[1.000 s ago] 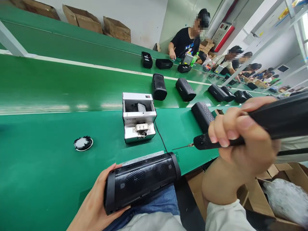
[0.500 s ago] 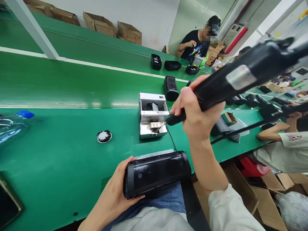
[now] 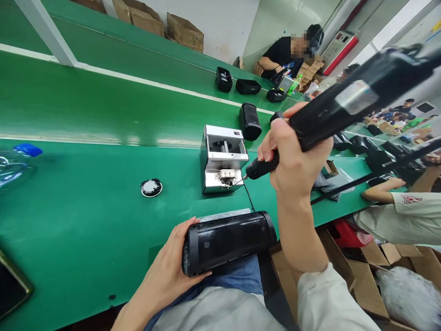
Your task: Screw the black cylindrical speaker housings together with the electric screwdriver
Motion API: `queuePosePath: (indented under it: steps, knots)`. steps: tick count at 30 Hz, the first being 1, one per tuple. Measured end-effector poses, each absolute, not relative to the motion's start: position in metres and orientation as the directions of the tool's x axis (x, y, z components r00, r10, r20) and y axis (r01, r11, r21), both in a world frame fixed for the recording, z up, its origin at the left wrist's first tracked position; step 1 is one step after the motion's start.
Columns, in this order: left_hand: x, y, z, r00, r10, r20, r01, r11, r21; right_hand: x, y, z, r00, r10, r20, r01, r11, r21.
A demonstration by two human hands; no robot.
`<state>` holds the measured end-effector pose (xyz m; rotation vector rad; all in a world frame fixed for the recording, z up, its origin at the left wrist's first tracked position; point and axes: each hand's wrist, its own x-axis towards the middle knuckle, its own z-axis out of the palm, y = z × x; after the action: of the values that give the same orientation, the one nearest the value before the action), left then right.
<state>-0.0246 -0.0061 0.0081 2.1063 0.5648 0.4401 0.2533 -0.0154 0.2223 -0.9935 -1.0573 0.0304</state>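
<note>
My right hand (image 3: 298, 158) is wrapped round a black electric screwdriver (image 3: 339, 108), which slants down to the left. Its bit reaches the front of a silver screw feeder (image 3: 225, 161) on the bench. At the bench's near edge, my left hand (image 3: 172, 255) grips the left end of a black speaker housing (image 3: 230, 241), which lies on its side with small holes along its edges. A light pad (image 3: 225, 214) shows partly behind the housing. To the left, a small white dish (image 3: 151, 187) holds dark screws or similar small parts.
Another black speaker housing (image 3: 250, 122) stands behind the feeder. A clear bottle with a blue cap (image 3: 28, 149) and a phone (image 3: 12, 285) lie at the left. Co-workers sit across and at the right. Open cardboard boxes (image 3: 372, 285) stand on the lower right.
My view has shifted slightly, so the feeder and the housing appear a little further right. The screwdriver's bit stays at the feeder's front, and both hands keep their grips.
</note>
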Motion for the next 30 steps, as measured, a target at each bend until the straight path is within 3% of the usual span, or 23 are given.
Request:
queuePosePath:
  steps: [4,23,30]
  knots:
    - [-0.025,-0.005,0.006,0.836,0.539,0.104,0.23,-0.515,0.826,0.247,-0.017,0.228,0.5,0.412,0.762,0.497,0.584,-0.642]
    - [-0.024,-0.004,0.005,0.823,0.555,0.118,0.234,-0.522,0.82,0.258,0.007,0.216,0.513,0.402,0.759,0.495,0.584,-0.643]
    - [-0.025,-0.003,0.009,0.822,0.558,0.111,0.245,-0.523,0.816,0.261,0.001,0.219,0.492,0.534,0.687,0.51,0.463,-0.725]
